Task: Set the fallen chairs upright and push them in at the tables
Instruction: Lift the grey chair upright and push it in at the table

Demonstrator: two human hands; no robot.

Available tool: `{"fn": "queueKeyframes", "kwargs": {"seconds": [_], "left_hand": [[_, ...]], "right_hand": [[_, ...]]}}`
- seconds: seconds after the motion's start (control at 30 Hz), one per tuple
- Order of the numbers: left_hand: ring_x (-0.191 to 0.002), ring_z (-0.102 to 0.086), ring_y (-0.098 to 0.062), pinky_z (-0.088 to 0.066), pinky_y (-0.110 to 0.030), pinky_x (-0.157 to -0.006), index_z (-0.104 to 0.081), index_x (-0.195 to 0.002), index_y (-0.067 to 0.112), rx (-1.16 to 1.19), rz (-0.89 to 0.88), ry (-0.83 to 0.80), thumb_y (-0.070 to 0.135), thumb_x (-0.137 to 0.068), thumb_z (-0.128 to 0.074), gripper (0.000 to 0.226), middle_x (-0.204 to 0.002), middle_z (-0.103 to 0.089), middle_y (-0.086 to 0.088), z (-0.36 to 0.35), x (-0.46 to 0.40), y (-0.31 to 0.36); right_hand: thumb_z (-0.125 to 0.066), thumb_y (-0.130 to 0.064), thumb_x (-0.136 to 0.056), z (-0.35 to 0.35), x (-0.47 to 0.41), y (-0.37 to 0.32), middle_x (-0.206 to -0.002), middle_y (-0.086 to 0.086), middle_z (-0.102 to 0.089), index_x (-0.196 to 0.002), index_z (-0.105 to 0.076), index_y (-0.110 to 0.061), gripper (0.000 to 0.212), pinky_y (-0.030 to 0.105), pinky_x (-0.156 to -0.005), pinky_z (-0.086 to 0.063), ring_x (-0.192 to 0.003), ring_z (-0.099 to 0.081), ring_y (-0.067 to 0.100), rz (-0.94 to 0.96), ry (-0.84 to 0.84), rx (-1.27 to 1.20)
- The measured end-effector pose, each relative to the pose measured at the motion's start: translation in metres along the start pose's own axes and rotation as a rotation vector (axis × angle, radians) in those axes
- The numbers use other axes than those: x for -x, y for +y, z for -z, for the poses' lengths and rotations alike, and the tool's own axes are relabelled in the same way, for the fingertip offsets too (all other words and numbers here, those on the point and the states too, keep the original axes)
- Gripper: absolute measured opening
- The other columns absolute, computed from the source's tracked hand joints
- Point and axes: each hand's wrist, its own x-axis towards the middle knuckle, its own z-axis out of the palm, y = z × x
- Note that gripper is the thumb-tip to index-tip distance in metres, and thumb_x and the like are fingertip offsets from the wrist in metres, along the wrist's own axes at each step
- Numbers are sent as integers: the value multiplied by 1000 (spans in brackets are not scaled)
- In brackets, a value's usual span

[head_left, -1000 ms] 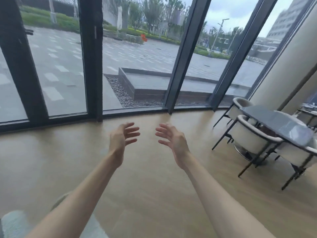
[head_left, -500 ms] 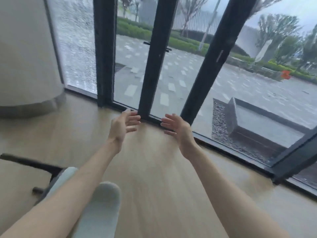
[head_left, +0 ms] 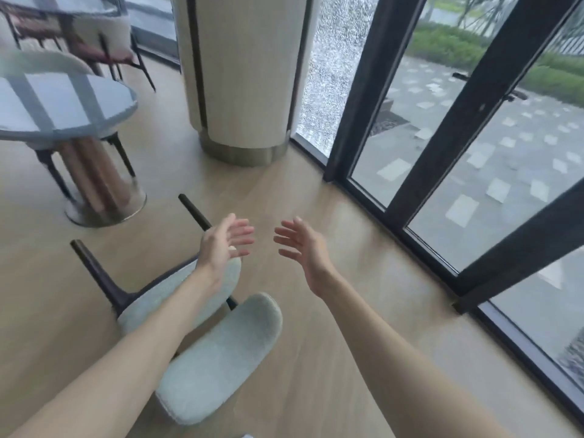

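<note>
From the head camera, a fallen chair (head_left: 202,352) lies tipped over on the wooden floor (head_left: 331,358) in the lower middle of the view. Its pale, fuzzy seat and backrest cushions face up and its dark legs (head_left: 94,273) stick out toward the round counter (head_left: 63,109). That glass-topped counter stands on a pedestal base at the left, apart from the chair. Another pale chair (head_left: 41,63) shows behind the counter's far edge, and darker chairs (head_left: 104,49) stand farther back at top left.

Both bare arms reach forward over the fallen chair. The left hand (head_left: 224,245) hovers above the chair's upper cushion, its grip released, fingers spread and holding nothing. The right hand (head_left: 300,248) is just beside it over bare floor, likewise released, palm turned inward toward the left.

A thick cream column (head_left: 243,77) rises beyond the hands, and dark-framed glass doors (head_left: 442,147) run along the right, showing paved ground outside.
</note>
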Motion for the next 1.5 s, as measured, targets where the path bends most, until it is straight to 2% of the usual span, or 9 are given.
{"fn": "queueKeyframes", "kwargs": {"seconds": [0.07,0.2,0.4,0.57,0.93,1.13,1.23,1.37,1.5], "left_hand": [[-101,-68,-34,-54,-46,-87,-65,-119,-3,-2,-3,24,31,-104,-40,44,-115,-70,-21,-5,-15,-4],[-93,-71,-28,-57,-34,-73,-65,-118,-1,17,11,37,33,-104,-40,44,-111,-72,-17,-24,-48,-15],[-98,-71,-32,-57,-47,-86,-67,-115,1,67,71,186,34,-103,-43,43,-108,-73,-16,-18,-73,-40],[-94,-72,-31,-58,-45,-83,-70,-110,4,83,211,391,37,-101,-47,41,-105,-75,-15,5,-88,-101],[-96,-71,-35,-59,-47,-82,-66,-110,2,493,562,862,36,-100,-48,40,-108,-72,-20,31,-96,-294],[-93,-72,-34,-58,-50,-86,-63,-116,4,619,640,891,40,-98,-52,42,-110,-71,-18,60,-106,-424],[-92,-72,-33,-59,-48,-80,-60,-120,5,682,697,881,40,-97,-54,42,-113,-70,-18,76,-111,-519],[-91,-75,-29,-59,-47,-84,-59,-122,5,764,760,849,41,-98,-50,44,-111,-73,-17,83,-112,-637],[-99,-70,-32,-56,-44,-85,-57,-125,0,893,825,868,36,-97,-54,46,-115,-71,-21,71,-117,-756]], "right_hand": [[-46,-39,-101,-3,-14,-1,-114,8,-72,-110,-67,-16,33,44,-96,-54,-105,-69,22,-14,-22,3],[-46,-39,-101,5,-49,6,-113,7,-73,-110,-67,-16,33,43,-95,-54,-104,-70,22,-25,-43,19],[-46,-41,-100,9,-100,13,-111,6,-74,-108,-68,-16,34,41,-91,-56,-102,-71,21,-118,-113,84],[-49,-41,-99,3,-139,68,-109,6,-75,-108,-69,-15,35,42,-92,-56,-102,-71,22,-253,-257,154],[-45,-40,-101,-7,-187,281,-116,14,-71,-115,-63,-8,39,39,-83,-56,-106,-69,28,-784,-457,136],[-45,-40,-101,15,-194,410,-120,14,-68,-123,-59,-6,43,46,-94,-53,-110,-67,29,-953,-403,194],[-46,-40,-101,32,-196,503,-125,16,-65,-127,-55,-5,45,49,-97,-51,-114,-64,31,-1036,-361,209],[-40,-45,-102,52,-184,612,-133,19,-59,-135,-49,-3,54,50,-104,-46,-121,-59,34,-1140,-267,126],[-39,-46,-102,65,-169,732,-106,12,-58,-133,-52,-1,57,41,-95,-46,-94,-58,26,-1219,-139,0]]}}
